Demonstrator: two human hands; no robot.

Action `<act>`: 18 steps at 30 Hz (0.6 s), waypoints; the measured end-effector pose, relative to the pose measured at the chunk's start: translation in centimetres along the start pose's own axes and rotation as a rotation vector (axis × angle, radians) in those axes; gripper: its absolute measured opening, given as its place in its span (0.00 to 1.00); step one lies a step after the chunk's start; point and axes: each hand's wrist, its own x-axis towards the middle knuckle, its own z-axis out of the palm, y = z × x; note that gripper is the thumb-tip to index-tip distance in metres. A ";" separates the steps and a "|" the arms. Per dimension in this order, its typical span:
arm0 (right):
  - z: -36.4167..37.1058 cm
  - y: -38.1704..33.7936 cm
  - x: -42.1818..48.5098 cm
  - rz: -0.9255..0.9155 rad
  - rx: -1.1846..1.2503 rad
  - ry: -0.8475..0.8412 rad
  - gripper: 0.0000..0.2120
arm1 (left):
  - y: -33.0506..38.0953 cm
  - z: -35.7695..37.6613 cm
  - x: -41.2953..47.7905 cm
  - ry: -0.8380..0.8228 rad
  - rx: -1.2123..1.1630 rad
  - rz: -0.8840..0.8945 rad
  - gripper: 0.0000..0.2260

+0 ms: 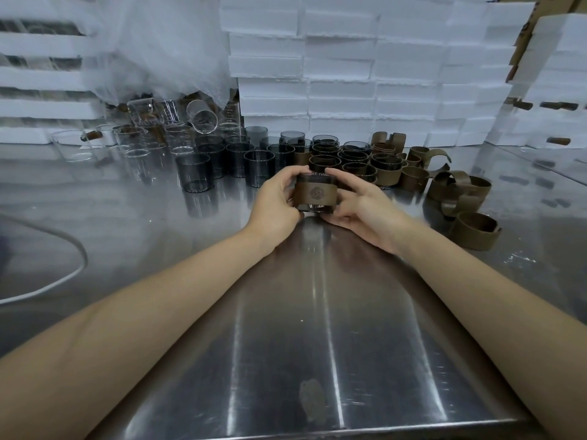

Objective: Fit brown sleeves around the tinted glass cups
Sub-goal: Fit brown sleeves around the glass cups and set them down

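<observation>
Cup (313, 207) — between both curled hands (275, 201)

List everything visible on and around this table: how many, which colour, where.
held cup: one, dark tinted glass, centre, between the hands
sleeve: one, brown, around the held cup
bare tinted cups: several, dark grey, left of centre
sleeved cups: a cluster, dark with brown, behind the hands
loose sleeves: many, brown, right side
clear glasses: many, colourless, far left
foam boxes: stacks, white, along the back
cable: one, white, left edge
table: one, steel grey, under everything
left hand: one, fingers curled round the held cup
right hand: one, fingers curled round the held cup
</observation>
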 end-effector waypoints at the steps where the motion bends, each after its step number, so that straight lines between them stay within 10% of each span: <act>1: -0.1 0.2 0.0 -0.021 -0.030 -0.011 0.33 | 0.0 0.0 0.0 0.004 -0.013 -0.009 0.29; 18: -0.4 0.2 -0.4 -0.523 -0.939 0.123 0.25 | 0.4 0.0 -0.2 -0.006 -0.054 -0.068 0.31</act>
